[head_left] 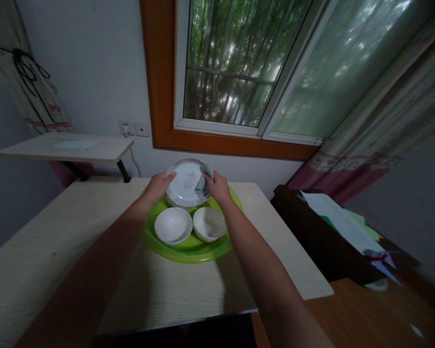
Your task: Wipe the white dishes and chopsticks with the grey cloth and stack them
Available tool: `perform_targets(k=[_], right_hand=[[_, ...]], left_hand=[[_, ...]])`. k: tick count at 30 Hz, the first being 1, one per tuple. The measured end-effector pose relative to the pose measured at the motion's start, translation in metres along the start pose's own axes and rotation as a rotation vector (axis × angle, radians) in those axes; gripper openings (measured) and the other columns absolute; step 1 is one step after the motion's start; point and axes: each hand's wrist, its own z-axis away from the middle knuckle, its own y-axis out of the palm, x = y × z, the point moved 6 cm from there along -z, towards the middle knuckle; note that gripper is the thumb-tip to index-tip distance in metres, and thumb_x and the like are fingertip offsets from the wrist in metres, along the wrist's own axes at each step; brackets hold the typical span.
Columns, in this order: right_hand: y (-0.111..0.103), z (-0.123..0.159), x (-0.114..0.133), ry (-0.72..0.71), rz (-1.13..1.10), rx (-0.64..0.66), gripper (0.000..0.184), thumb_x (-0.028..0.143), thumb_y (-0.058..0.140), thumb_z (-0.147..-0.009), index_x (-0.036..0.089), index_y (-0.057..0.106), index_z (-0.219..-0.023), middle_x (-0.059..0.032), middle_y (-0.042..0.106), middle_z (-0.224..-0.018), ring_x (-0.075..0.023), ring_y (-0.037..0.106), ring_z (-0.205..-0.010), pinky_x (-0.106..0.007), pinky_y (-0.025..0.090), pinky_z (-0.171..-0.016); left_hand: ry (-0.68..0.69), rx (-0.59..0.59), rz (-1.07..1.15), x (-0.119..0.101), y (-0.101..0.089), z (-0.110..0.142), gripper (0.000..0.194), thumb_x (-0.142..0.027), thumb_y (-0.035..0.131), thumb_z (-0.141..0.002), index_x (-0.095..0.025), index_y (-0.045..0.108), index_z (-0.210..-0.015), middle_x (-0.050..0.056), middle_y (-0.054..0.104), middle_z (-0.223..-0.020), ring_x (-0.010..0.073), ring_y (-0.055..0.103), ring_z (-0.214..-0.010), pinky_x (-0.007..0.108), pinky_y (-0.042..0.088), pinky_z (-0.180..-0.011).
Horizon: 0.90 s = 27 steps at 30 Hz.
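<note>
My left hand (pixel 160 185) grips the left rim of a white plate (pixel 183 182) with a faint floral pattern, thumb on top. At the plate's right rim, my right hand (pixel 218 186) pinches a grey cloth (pixel 202 183) that lies over the edge. The plate is tilted toward me above the back of a round green tray (pixel 188 256). Two white bowls stand in the tray's front half, a left bowl (pixel 173 225) and a right bowl (pixel 209 224). Part of another dish shows under the plate, mostly hidden.
The tray rests on a pale wooden table (pixel 275 241). A raised shelf (pixel 76 147) with a sheet of paper stands at the back left. Behind are a wall socket (pixel 133 128) and a wood-framed window (pixel 239 63). Right of the table, papers (pixel 339 222) lie on dark furniture.
</note>
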Motion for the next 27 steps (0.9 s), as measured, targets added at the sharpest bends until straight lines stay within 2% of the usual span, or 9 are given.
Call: perform_targets(k=[5,9,11,13,17,22,25,27], right_hand=[[0.009,-0.001,-0.001,0.047,-0.129,0.049,0.025,0.037,0.053,-0.097,0.019,0.068,-0.102,-0.0071,0.074,-0.097,-0.0197,0.067,-0.088,-0.026,0.050,-0.078],[0.024,0.001,-0.005,0.086,-0.308,0.150,0.024,0.038,0.053,-0.095,0.018,0.065,-0.099,-0.0035,0.071,-0.083,-0.0142,0.063,-0.062,-0.023,0.052,-0.060],[0.031,0.002,-0.006,0.084,-0.402,0.198,0.024,0.039,0.054,-0.094,0.017,0.064,-0.098,-0.0027,0.070,-0.080,-0.0131,0.061,-0.056,-0.023,0.051,-0.053],[0.037,0.004,-0.005,0.082,-0.486,0.238,0.024,0.038,0.056,-0.093,0.017,0.065,-0.099,-0.0031,0.071,-0.082,-0.0137,0.063,-0.058,-0.024,0.054,-0.054],[0.042,0.007,-0.003,0.083,-0.601,0.276,0.024,0.035,0.060,-0.092,0.018,0.067,-0.106,-0.0052,0.074,-0.090,-0.0170,0.068,-0.070,-0.031,0.060,-0.065],[0.036,0.005,-0.008,0.149,-0.481,0.186,0.022,0.036,0.062,-0.091,0.017,0.069,-0.102,-0.0057,0.074,-0.086,-0.0198,0.070,-0.076,-0.033,0.060,-0.071],[0.030,0.001,-0.013,0.204,-0.357,0.130,0.022,0.035,0.057,-0.094,0.017,0.067,-0.102,-0.0058,0.073,-0.085,-0.0189,0.069,-0.074,-0.031,0.058,-0.071],[0.021,-0.001,-0.012,0.178,-0.241,0.070,0.022,0.034,0.054,-0.096,0.017,0.066,-0.102,-0.0074,0.073,-0.090,-0.0200,0.069,-0.080,-0.031,0.056,-0.076]], left_hand=[[-0.007,-0.083,-0.039,-0.004,-0.008,-0.001,0.056,-0.059,0.049,-0.087,-0.009,0.074,-0.097,0.015,0.075,-0.093,0.0272,0.067,-0.088,0.034,0.051,-0.078],[-0.035,-0.155,-0.044,-0.009,-0.017,0.002,0.052,-0.054,0.051,-0.088,-0.010,0.075,-0.099,0.014,0.075,-0.095,0.0268,0.067,-0.090,0.033,0.050,-0.082],[-0.043,-0.187,-0.049,-0.009,-0.020,0.002,0.052,-0.054,0.051,-0.088,-0.010,0.075,-0.100,0.014,0.075,-0.095,0.0265,0.067,-0.090,0.034,0.050,-0.083],[-0.043,-0.219,-0.020,-0.008,-0.023,0.002,0.054,-0.056,0.050,-0.088,-0.009,0.074,-0.101,0.015,0.075,-0.097,0.0262,0.067,-0.089,0.034,0.050,-0.083],[-0.036,-0.243,0.040,-0.004,-0.022,0.002,0.057,-0.057,0.050,-0.087,-0.007,0.074,-0.103,0.017,0.074,-0.097,0.0267,0.067,-0.088,0.035,0.051,-0.081],[-0.029,-0.210,0.033,-0.005,-0.019,0.002,0.054,-0.057,0.052,-0.086,-0.010,0.074,-0.100,0.015,0.075,-0.096,0.0275,0.067,-0.090,0.034,0.051,-0.079],[-0.032,-0.130,0.002,-0.007,-0.015,0.001,0.048,-0.056,0.054,-0.085,-0.012,0.073,-0.086,0.012,0.073,-0.081,0.0254,0.067,-0.077,0.032,0.050,-0.071],[-0.044,-0.073,0.034,-0.007,-0.011,0.001,0.043,-0.054,0.057,-0.083,-0.013,0.071,-0.081,0.010,0.071,-0.074,0.0225,0.064,-0.066,0.030,0.049,-0.063]])
